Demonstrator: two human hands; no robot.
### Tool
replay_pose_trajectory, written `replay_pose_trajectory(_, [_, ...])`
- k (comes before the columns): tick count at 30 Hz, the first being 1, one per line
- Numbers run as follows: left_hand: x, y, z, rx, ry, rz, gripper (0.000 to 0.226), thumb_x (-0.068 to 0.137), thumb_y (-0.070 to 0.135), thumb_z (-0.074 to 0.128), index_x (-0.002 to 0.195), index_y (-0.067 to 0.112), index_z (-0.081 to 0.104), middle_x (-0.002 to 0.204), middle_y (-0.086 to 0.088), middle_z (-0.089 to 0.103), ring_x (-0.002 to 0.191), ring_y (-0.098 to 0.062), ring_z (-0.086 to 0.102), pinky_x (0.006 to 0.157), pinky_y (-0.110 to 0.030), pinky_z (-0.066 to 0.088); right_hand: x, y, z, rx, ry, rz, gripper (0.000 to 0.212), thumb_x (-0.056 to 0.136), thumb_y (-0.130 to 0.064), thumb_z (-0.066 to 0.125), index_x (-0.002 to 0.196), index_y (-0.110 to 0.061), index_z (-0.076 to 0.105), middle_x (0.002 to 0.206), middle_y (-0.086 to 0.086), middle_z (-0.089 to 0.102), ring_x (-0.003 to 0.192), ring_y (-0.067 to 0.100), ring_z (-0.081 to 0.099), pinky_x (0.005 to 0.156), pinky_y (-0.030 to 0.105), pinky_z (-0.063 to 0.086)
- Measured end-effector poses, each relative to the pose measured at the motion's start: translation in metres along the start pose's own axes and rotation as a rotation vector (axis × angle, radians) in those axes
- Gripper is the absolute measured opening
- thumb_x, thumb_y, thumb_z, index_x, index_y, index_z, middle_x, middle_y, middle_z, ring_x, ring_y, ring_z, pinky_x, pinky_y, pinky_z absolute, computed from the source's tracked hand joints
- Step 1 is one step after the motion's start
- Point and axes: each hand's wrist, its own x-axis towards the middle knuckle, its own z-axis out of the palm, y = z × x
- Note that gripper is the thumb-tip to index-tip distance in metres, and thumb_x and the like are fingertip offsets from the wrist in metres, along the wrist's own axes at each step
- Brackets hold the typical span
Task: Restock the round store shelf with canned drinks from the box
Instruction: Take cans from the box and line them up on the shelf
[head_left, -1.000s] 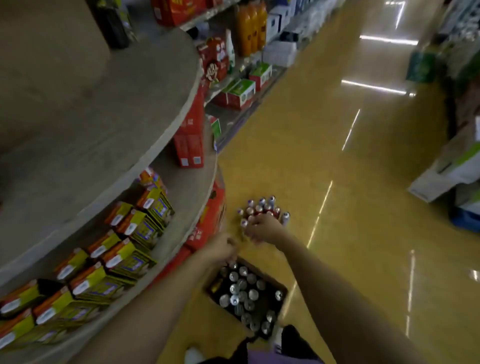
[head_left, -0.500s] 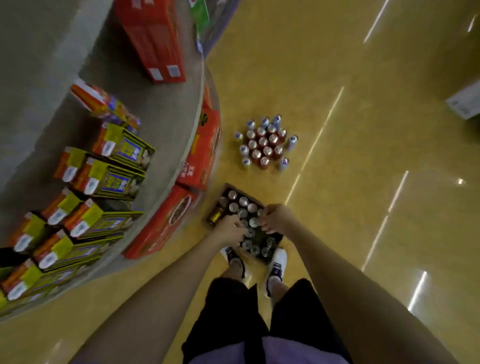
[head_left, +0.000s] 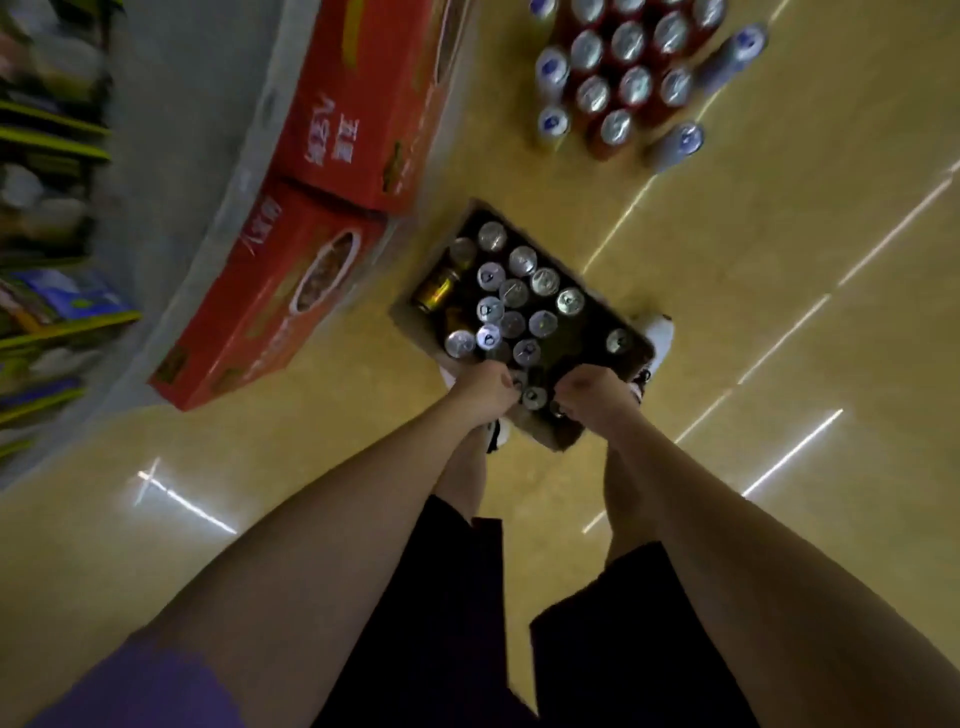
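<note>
The person bends over a shallow brown cardboard box (head_left: 556, 439) that sits on the glossy yellow floor (head_left: 727, 312) between their white shoes (head_left: 655, 338). Inside the box stand many silver-topped drink cans (head_left: 522, 260), most packed toward the far and left side, and 1 gold can (head_left: 436, 290) lies tilted at the left corner. Both arms reach straight down to the near end of the box. The left hand (head_left: 485, 389) has its fingers curled down among the cans at the near left corner; whether it actually grips a can cannot be told, since the fingertips are hidden. The right hand (head_left: 592, 392) is likewise curled at the near right part of the box, knuckles up, and what it holds, if anything, cannot be made out. A single can top (head_left: 534, 397) shows between the 2 hands.

To the left curves the pale grey edge of the round store shelf (head_left: 208, 218), with 2 long red cardboard cartons (head_left: 291, 291) resting against its base. Farther along the floor, well apart from the box, stands a tight cluster of red and blue-topped cans (head_left: 618, 83). The person wears dark shorts (head_left: 441, 597).
</note>
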Motion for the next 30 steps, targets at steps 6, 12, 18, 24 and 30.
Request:
replay_pose_trajectory(6, [0.093, -0.034, 0.042, -0.114, 0.062, -0.091, 0.007, 0.093, 0.018, 0.056, 0.094, 0.011, 0.058, 0.098, -0.008, 0.061, 0.092, -0.024, 0.057, 0.079, -0.034, 0.046, 0.099, 0.036, 0.015, -0.136, 0.004, -0.032, 0.015, 0.087, -0.017, 0.061, 0.096, -0.018, 0.073, 0.104, 0.001, 0.069, 0.102, 0.023, 0.061, 0.075, 0.019, 0.035])
replay_pose_trajectory(12, [0.157, -0.051, 0.069, -0.148, 0.192, -0.128, 0.006, 0.093, 0.017, 0.057, 0.097, 0.013, 0.059, 0.096, -0.005, 0.061, 0.092, -0.022, 0.056, 0.082, -0.033, 0.047, 0.166, 0.054, 0.031, -0.113, -0.005, 0.009, 0.016, 0.086, -0.018, 0.058, 0.092, -0.022, 0.072, 0.098, 0.006, 0.072, 0.096, 0.029, 0.066, 0.086, 0.035, 0.054])
replay_pose_trajectory(18, [0.204, -0.048, 0.086, -0.132, 0.191, -0.111, 0.027, 0.095, 0.014, 0.054, 0.121, 0.01, 0.053, 0.122, -0.012, 0.06, 0.113, -0.029, 0.056, 0.093, -0.037, 0.047, 0.214, 0.063, 0.052, -0.167, -0.019, 0.01, 0.019, 0.091, -0.019, 0.059, 0.104, -0.014, 0.073, 0.109, 0.006, 0.071, 0.105, 0.025, 0.064, 0.08, 0.022, 0.043])
replay_pose_trajectory(24, [0.242, -0.051, 0.104, -0.019, 0.204, -0.154, 0.035, 0.093, 0.005, 0.052, 0.128, 0.007, 0.048, 0.129, -0.016, 0.056, 0.12, -0.034, 0.053, 0.084, -0.033, 0.043, 0.253, 0.065, 0.081, -0.231, -0.034, -0.018, 0.03, 0.097, -0.03, 0.052, 0.11, -0.007, 0.067, 0.111, 0.013, 0.067, 0.104, 0.029, 0.062, 0.071, 0.025, 0.036])
replay_pose_trajectory(30, [0.244, -0.059, 0.105, 0.013, 0.136, -0.152, 0.034, 0.09, -0.001, 0.049, 0.124, 0.003, 0.047, 0.124, -0.019, 0.057, 0.113, -0.037, 0.055, 0.083, -0.035, 0.045, 0.257, 0.066, 0.097, -0.357, 0.022, -0.032, 0.027, 0.1, -0.021, 0.05, 0.116, -0.005, 0.064, 0.119, 0.016, 0.065, 0.111, 0.031, 0.061, 0.075, 0.028, 0.042])
